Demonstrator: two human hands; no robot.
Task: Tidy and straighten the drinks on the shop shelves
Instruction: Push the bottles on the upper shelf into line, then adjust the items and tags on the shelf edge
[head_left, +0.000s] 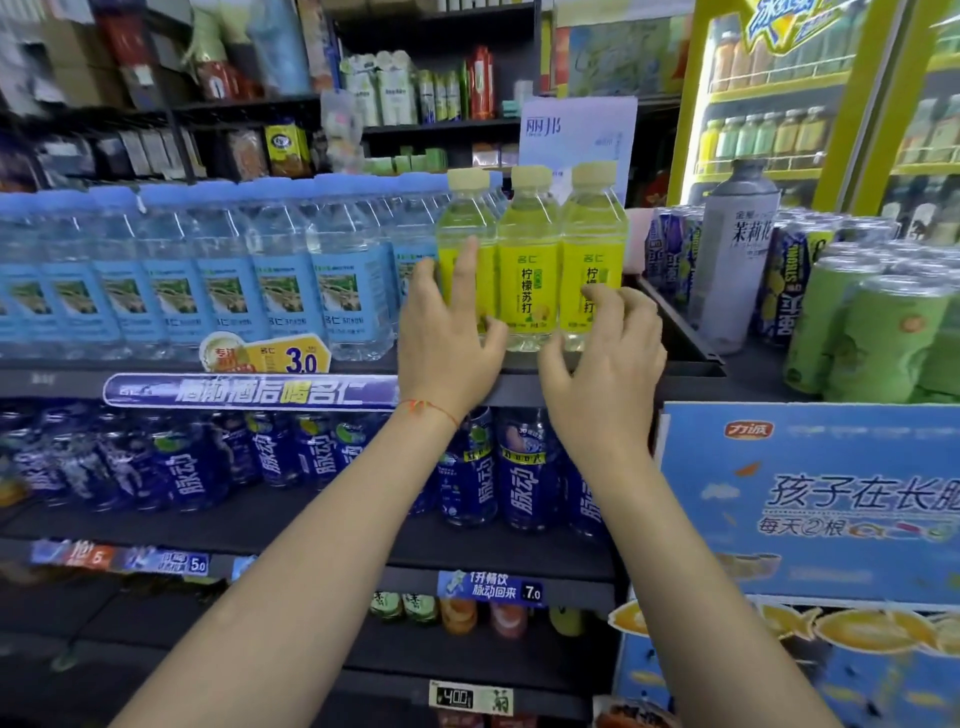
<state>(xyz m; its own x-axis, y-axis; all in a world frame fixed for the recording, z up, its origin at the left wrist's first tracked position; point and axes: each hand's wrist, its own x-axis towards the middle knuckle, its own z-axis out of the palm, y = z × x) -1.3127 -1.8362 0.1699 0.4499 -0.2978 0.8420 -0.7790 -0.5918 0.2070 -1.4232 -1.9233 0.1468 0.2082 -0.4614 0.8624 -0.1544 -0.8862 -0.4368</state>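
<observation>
Three yellow lemon soda bottles stand side by side at the right end of the top shelf (691, 368): the left one (464, 223), the middle one (530, 270) and the right one (592, 234). My left hand (447, 338) is spread, its straight fingers lying against the left bottle's label. My right hand (605, 358) hovers in front of the right bottle with fingers loosely bent, the fingertips at its label; it grips nothing. A long row of blue-labelled water bottles (223, 275) fills the shelf to the left.
Dark blue drink bottles (524, 467) line the shelf below. To the right stand a tall grey bottle (737, 260), packs of green cans (872, 338) and a blue cardboard display box (810, 493). A yellow drinks fridge (769, 104) is behind.
</observation>
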